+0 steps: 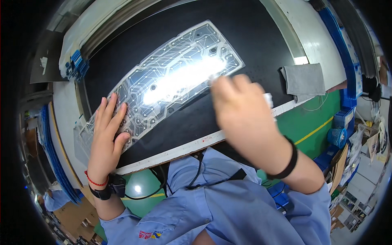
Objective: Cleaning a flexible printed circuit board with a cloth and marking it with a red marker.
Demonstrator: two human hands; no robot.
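A clear flexible circuit sheet (134,83), printed with pale traces and dots, lies slantwise on the black table mat (196,116). Bright glare hides part of its middle. My left hand (107,132) rests flat over the sheet's left end, fingers spread. Above the sheet's near right edge is my right hand (241,108), fingers closed and slightly blurred. Something white, perhaps a cloth or paper wipe (268,100), shows beside that hand, and a bit of white also shows at its fingertips.
A folded grey cloth (304,79) lies at the table's right edge. Several blue clips or strips (76,65) sit at the left edge. Black cables (153,192) hang below the table front. A blue basket (337,137) stands off to the right, above the green floor.
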